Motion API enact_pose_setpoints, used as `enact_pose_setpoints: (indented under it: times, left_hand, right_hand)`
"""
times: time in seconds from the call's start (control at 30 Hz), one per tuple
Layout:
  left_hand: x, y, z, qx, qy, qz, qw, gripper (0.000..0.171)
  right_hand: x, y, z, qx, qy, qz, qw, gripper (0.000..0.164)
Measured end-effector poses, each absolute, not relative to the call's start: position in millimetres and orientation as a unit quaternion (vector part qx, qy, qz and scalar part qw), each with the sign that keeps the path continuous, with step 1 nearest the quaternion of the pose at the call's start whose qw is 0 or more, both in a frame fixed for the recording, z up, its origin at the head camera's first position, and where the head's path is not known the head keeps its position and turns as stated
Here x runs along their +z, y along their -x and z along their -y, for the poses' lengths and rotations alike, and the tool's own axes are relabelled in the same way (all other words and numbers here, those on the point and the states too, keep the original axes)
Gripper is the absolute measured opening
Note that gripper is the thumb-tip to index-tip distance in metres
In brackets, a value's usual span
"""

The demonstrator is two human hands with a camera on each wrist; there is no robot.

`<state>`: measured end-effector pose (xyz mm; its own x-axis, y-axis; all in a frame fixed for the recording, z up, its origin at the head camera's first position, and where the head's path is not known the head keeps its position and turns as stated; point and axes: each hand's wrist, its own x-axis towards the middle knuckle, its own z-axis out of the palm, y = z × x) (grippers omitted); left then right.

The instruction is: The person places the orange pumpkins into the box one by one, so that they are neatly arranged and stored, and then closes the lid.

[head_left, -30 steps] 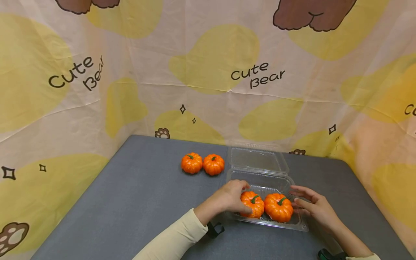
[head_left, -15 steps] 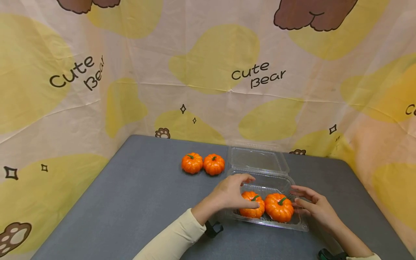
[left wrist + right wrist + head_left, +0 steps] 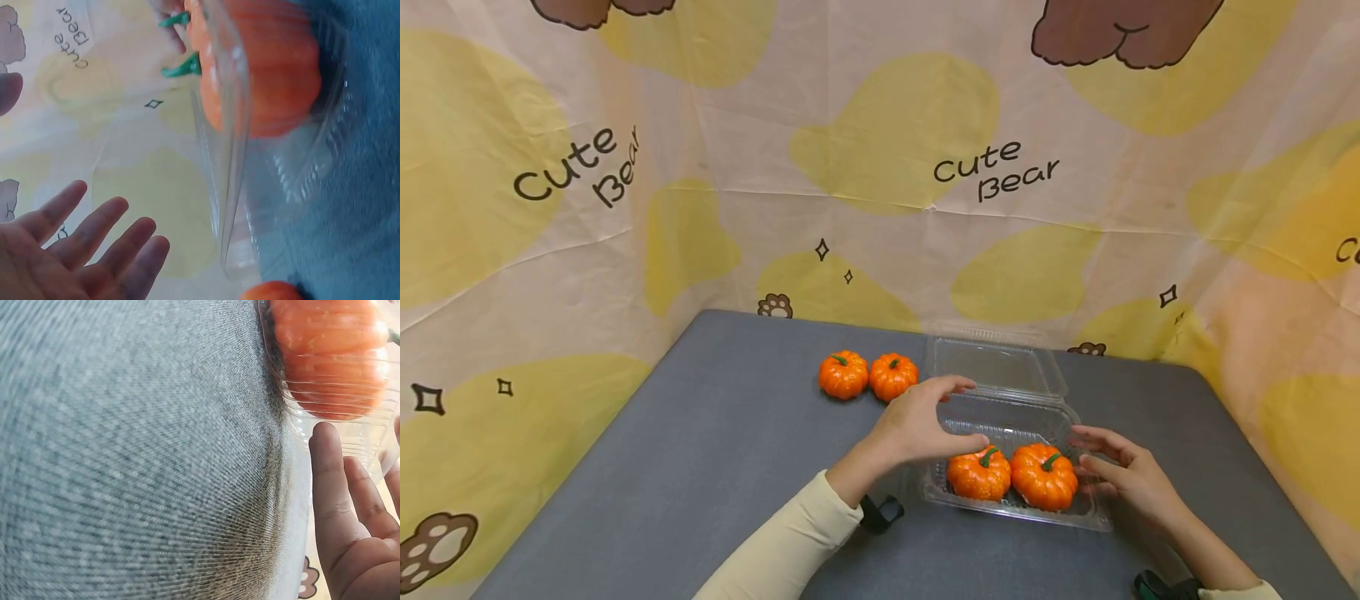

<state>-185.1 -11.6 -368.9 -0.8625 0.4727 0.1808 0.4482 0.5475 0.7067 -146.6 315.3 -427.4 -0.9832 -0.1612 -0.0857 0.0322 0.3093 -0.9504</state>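
Two small orange pumpkins with green stems, a left one (image 3: 979,477) and a right one (image 3: 1043,477), sit side by side at the front of a clear plastic clamshell box (image 3: 1015,518). Its lid (image 3: 996,367) lies folded back behind it. My left hand (image 3: 917,425) hovers over the box's left side, thumb and fingers spread and holding nothing; the left wrist view shows the fingers (image 3: 103,247) apart from the box wall. Along the box's right wall lies my right hand (image 3: 1131,479), its straight fingertips right at the plastic in the right wrist view.
Two more pumpkins, one at left (image 3: 843,375) and one at right (image 3: 892,377), stand together on the grey table (image 3: 730,442), left of the lid. A printed cloth (image 3: 880,150) hangs around the back and sides.
My left hand has let go of the left pumpkin in the box, opened its fingers and lifted up and to the left. My right hand has stayed at the box's side.
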Motion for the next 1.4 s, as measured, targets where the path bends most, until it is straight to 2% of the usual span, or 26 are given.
enact_pose_setpoints:
  times: [0.53,0.87,1.1,1.4]
  left_hand:
    - [-360.1,199.5,59.5,0.462,-0.188,-0.866,-0.037,0.063]
    - [-370.6,206.4,84.7,0.519,-0.153,-0.84,-0.037,0.057]
    - [-378.1,210.4,102.4,0.482,-0.127,-0.863,-0.08,0.057]
    - [-384.2,215.9,125.4,0.458,-0.085,-0.879,-0.1,0.059]
  right_hand:
    - [-426.8,146.7,-314.2,-0.581,0.044,-0.809,0.077,0.05]
    - [-428.1,146.6,-315.4,-0.583,0.035,-0.808,0.08,0.05]
    - [-430.7,146.4,-316.3,-0.585,0.042,-0.806,0.077,0.048]
    - [-431.8,146.2,-316.8,-0.586,0.048,-0.805,0.079,0.049]
